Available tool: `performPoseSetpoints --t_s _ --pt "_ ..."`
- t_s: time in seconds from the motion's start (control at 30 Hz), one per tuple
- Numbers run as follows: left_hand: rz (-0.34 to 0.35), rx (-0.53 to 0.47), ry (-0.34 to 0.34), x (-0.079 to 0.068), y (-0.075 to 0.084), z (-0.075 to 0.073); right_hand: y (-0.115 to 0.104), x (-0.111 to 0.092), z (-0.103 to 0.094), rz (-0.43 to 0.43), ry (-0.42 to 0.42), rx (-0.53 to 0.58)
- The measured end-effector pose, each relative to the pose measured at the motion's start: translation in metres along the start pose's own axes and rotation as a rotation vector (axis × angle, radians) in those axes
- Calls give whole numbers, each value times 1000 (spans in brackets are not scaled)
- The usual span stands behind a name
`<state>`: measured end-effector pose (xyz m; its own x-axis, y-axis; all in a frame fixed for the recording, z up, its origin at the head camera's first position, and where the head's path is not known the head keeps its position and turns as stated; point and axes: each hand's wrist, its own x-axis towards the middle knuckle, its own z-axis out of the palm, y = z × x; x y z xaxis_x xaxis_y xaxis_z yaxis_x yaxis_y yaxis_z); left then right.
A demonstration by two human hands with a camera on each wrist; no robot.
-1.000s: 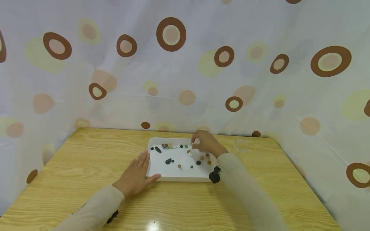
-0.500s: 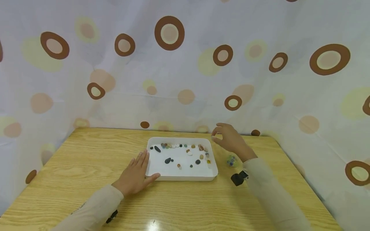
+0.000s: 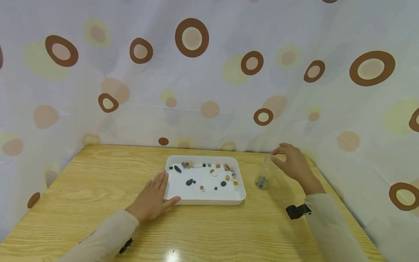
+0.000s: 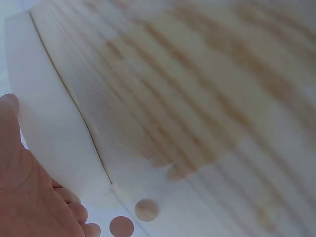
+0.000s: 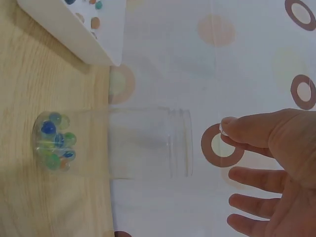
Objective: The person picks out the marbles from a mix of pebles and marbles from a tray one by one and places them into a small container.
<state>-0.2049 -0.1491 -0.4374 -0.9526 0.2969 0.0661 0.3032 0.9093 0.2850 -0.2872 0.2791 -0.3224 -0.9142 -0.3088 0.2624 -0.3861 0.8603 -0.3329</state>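
Since half a second ago the right hand (image 3: 292,165) has swung rightward, from beside the tray (image 3: 209,202) to the mouth of the jar (image 5: 143,143). Left hand (image 3: 150,202) has kept its place.

Right grip: thumb and forefinger pinch a pale piece (image 5: 223,130), too small to identify; other three fingers extended, off it. Piece just above the jar's mouth, a gap between in the right wrist view; whether squarely over the opening, can't tell.

Jar clear, upright on the counter (image 3: 209,233), right of the tray and apart from it. Marbles (image 5: 59,140), mostly blue and green, heaped at its bottom.

Left grip holds nothing: fingers straight along the tray's left wall, thumb out at the near left corner.

Tray white, shallow. Small stones strung along its far side and down the right end. Scattered farther in: a dark teardrop stone (image 3: 189,182) left of middle, a dark oval stone (image 3: 223,183) toward the right, a white stone (image 3: 214,174) between, farther back.

Behind the counter, a pale cloth (image 3: 229,22) with brown rings.
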Motion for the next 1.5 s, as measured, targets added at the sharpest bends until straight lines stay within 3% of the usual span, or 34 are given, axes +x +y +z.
performPoseSetpoints --t_s 0.33,0.7,1.5 --pt "4 -3 0 -2 1 -1 19 -9 17 31 -4 -1" --pt "-4 -13 -3 -1 0 1 19 -9 18 0 -1 -4" --pt "-1 -16 -12 0 -2 2 18 -10 18 38 -60 6"
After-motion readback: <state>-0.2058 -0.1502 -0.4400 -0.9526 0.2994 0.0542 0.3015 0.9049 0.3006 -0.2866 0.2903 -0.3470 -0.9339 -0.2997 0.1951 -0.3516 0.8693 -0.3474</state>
